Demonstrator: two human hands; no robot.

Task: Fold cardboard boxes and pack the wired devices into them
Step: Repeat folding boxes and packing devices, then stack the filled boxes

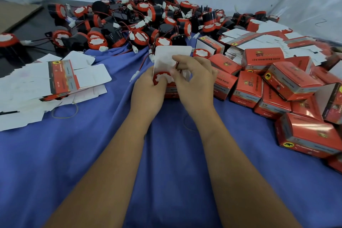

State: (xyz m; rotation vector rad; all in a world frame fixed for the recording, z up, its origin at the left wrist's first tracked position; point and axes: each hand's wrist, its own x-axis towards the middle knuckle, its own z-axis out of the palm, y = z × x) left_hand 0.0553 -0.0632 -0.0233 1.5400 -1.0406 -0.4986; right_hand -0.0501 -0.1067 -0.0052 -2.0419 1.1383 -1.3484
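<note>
The step in hand looks like loading: a box (171, 89) stands open on the blue cloth (111, 153), its white lid flap (173, 55) raised, and a device (162, 78) with a red rim sits in its mouth. The left hand (148, 94) curls round the box's left side, fingers at the device's rim, gripping box and device together. The right hand (194, 81) is over the box's right side, thumb and fingers pinched on the device's red wire (177, 65) just behind the mouth. The wire's white plug (134, 76) trails out left of the box, so the cable is not yet inside. The next move, I judge, calls for tucking wire and plug in beside the device, then folding the flap down without trapping the wire. Behind the box lies the heap of loose devices (140, 22); to its right, closed boxes (288, 83); to its left, flat blanks (55, 79).
</note>
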